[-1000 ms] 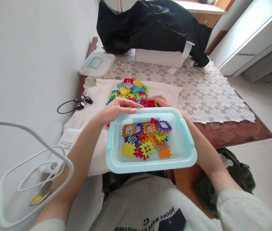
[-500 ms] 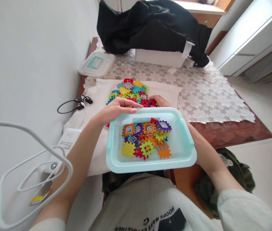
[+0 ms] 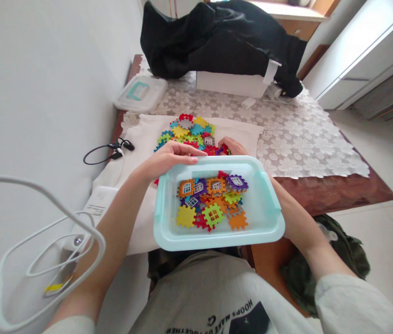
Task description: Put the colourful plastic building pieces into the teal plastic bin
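Pale mint tub (image 3: 267, 218) holding orange, purple, yellow, green and red toothed tiles (image 3: 213, 199). Beyond the tub: a multicoloured tile heap (image 3: 191, 132) on plain white cloth (image 3: 137, 153); white floral lace tablecloth (image 3: 297, 139); black garment (image 3: 217, 39).

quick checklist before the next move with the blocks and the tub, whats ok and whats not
1. Left hand steadies the tub: ok, fingers lie over the far rim of the light blue tub.
2. Right hand on the pile: ok, it rests at the near edge of the loose blocks on the white cloth.
3. Right hand's grasp: cannot tell, the tub rim hides the fingers.
4. Room in the tub: ok, the blocks in the tub cover only part of the floor.
5. Tub support: cannot tell, it juts past the table edge over the lap.
6. Black cable clear of the blocks: ok, it lies apart to the left.
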Available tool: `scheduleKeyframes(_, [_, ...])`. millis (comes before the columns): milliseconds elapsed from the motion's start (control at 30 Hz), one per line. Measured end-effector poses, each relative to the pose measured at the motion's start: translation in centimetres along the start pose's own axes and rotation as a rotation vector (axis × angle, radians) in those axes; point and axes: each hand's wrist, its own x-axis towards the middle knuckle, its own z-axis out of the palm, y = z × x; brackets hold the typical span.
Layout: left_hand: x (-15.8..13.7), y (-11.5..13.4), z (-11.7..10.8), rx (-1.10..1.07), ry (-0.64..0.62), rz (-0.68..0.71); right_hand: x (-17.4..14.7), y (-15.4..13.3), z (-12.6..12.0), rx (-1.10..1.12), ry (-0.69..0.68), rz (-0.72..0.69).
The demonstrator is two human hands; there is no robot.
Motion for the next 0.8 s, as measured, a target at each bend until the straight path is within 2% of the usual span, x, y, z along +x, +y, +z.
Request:
scheduleKeyframes(100, [0.0, -0.1, -0.1, -0.005, -0.004, 0.005, -0.2, 0.3, -0.2, -0.069, 0.010, -0.151])
scheduleKeyframes(167, [0.0, -0.1, -0.1, -0.011, -0.005, 0.015, -0.1, 0.5, -0.3, -0.102, 0.005, -0.203])
scheduleKeyframes(433, [0.0, -0.2, 0.0, 0.011, -0.002, 0.017, 0.0, 0.4, -0.2, -0.197, 0.049, -0.214])
scheduleKeyframes(633, [0.1, -0.2, 0.0, 0.001, 0.005, 0.005, -0.5, -0.4, -0.8, -0.126, 0.089, -0.206])
scheduleKeyframes(800, [0.1, -0.2, 0.0, -0.010, 0.005, -0.008, -0.5, -1.1, -1.3, 0.023, 0.136, -0.156])
